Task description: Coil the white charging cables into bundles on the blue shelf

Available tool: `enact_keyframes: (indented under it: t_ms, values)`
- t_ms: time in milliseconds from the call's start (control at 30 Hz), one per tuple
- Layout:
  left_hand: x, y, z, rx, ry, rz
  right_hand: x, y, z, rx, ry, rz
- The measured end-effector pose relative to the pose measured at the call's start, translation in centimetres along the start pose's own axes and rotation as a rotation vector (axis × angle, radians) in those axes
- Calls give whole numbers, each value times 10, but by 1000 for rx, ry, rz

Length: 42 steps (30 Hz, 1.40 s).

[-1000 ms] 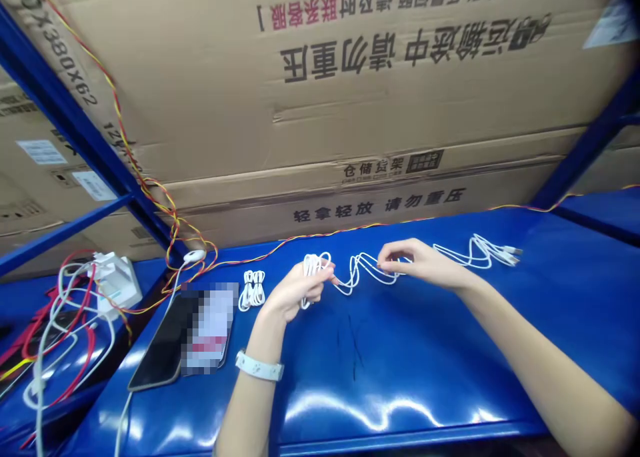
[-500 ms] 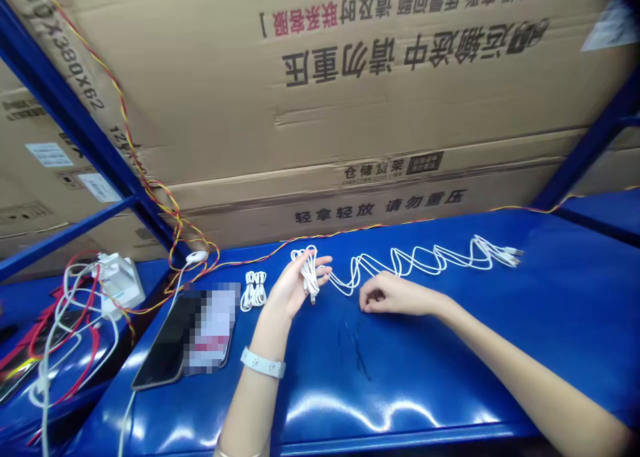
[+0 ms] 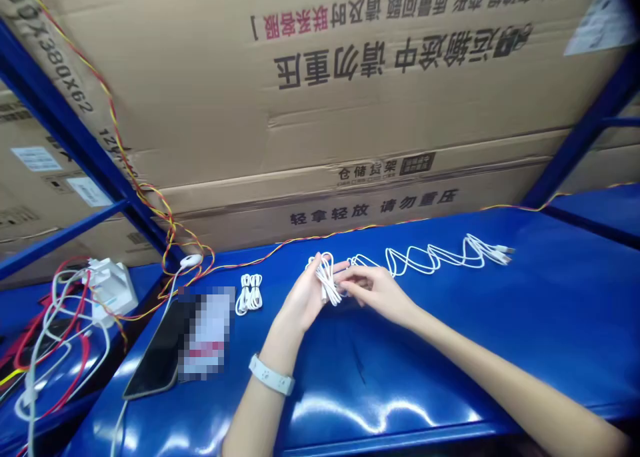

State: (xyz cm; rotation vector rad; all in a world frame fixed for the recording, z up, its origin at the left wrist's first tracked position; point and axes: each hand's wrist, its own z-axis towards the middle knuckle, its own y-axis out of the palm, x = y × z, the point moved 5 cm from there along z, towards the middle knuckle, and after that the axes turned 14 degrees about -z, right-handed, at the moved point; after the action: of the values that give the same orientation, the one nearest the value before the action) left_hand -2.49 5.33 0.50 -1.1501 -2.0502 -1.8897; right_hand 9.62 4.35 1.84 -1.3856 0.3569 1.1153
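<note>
Since the earlier frame, our right hand (image 3: 377,297) has come across from the blue steel shelf (image 3: 450,377) and now meets our left hand (image 3: 303,300) in the air just above it. The white USB cable (image 3: 325,277) is gathered into loops across our left palm, and our left fingers (image 3: 336,268) are closed around those loops, clamping them. Our right fingers (image 3: 353,277) are drawn together at the strands just beside the left hand; we cannot tell whether they are pinching the cable or only touching it. From there the rest of the cable runs off to the right in loose zigzags along the shelf, ending in its plugs (image 3: 500,255). To the left lies a small bundled white cable (image 3: 249,295), and beyond it a phone (image 3: 160,350) partly covered by a blurred patch. A white charger (image 3: 113,287) sits farther left among tangled wires, and a twisted red-and-yellow wire (image 3: 300,240) runs along the back of the shelf, in front of a cardboard carton (image 3: 350,110). A white band (image 3: 273,375) circles our left wrist.
</note>
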Motion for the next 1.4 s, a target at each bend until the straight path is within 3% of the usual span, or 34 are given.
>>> enact_keyframes:
  t_ms: [133, 367, 533, 633, 733, 867, 1033, 1233, 1300, 1400]
  values:
    - [-14, 4, 0, 31, 23, 92, 4, 9, -1, -26, 31, 75]
    - [-21, 6, -1, 80, 62, 102, -3, 8, -2, -31, 10, -13]
    - [-18, 8, 1, -22, 28, 8, 5, 7, -1, -67, 127, 118]
    - [-16, 8, 4, -70, 2, -35, 8, 1, 0, 1, 195, 272]
    - [-13, 1, 7, -19, 30, -55, 10, -12, 1, 93, 206, 325]
    - [1, -11, 7, 46, 189, -35, 12, -47, 3, 241, 200, 282]
    - [21, -22, 4, 108, 325, 45, 25, -120, -1, 480, 191, 201]
    - [35, -32, 5, 103, 408, 13, 80, -209, -29, 840, 344, 33]
    - [36, -33, 6, 96, 420, 19, 100, -226, -39, 952, 423, -11]
    - [32, -34, 7, 92, 378, 3, 119, -235, -47, 1006, 503, -16]
